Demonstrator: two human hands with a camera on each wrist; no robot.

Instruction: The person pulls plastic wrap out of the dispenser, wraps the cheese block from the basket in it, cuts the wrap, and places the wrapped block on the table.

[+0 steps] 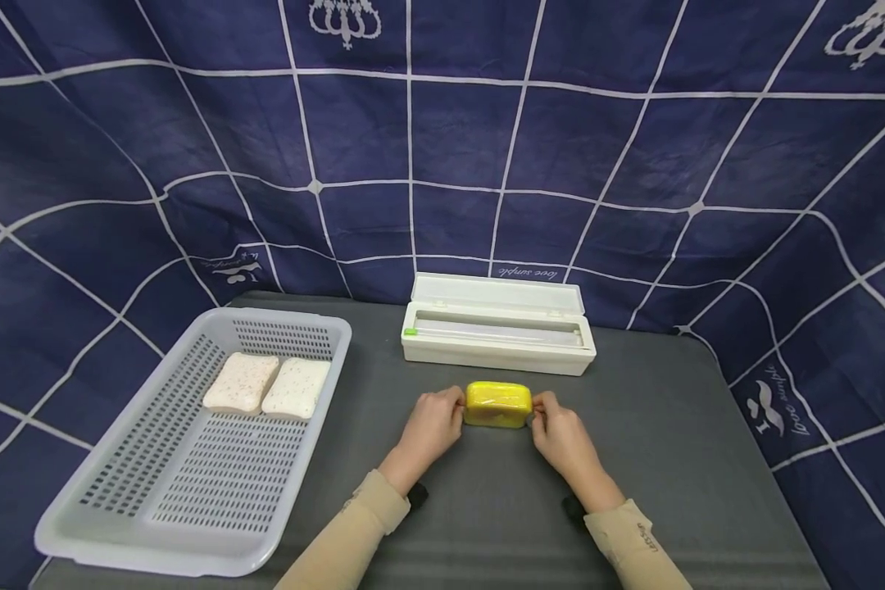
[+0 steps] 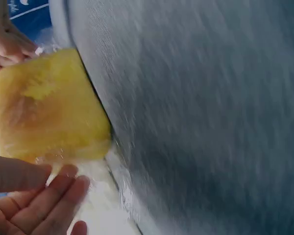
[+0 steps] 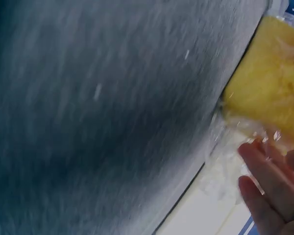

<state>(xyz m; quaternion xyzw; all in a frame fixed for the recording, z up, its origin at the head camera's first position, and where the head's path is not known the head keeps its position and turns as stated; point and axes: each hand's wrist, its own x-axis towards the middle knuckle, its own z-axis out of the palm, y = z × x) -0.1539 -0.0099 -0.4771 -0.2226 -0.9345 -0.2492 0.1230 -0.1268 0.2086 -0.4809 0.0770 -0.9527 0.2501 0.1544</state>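
Note:
A yellow, rounded block (image 1: 497, 404), its exact kind unclear, is covered in clear plastic film and stands between the two hands above the grey tabletop. At its left end the left hand (image 1: 431, 422) pinches the loose film between thumb and fingers. The right hand (image 1: 566, 438) does the same at the right end. Close up in the left wrist view, crinkled cling film (image 2: 59, 155) gathers between the block and the left fingertips (image 2: 63, 178). The right wrist view shows loose cling film (image 3: 235, 125) beside the right fingers (image 3: 267, 176); part of that hand is cut off.
Behind the block is a white cling film dispenser (image 1: 497, 356) with its lid raised and a green slider at its left. A pale perforated basket (image 1: 288, 524) stands on the left, holding two whitish speckled blocks (image 1: 242, 383). Blue checked cloth (image 1: 457, 139) hangs around the table.

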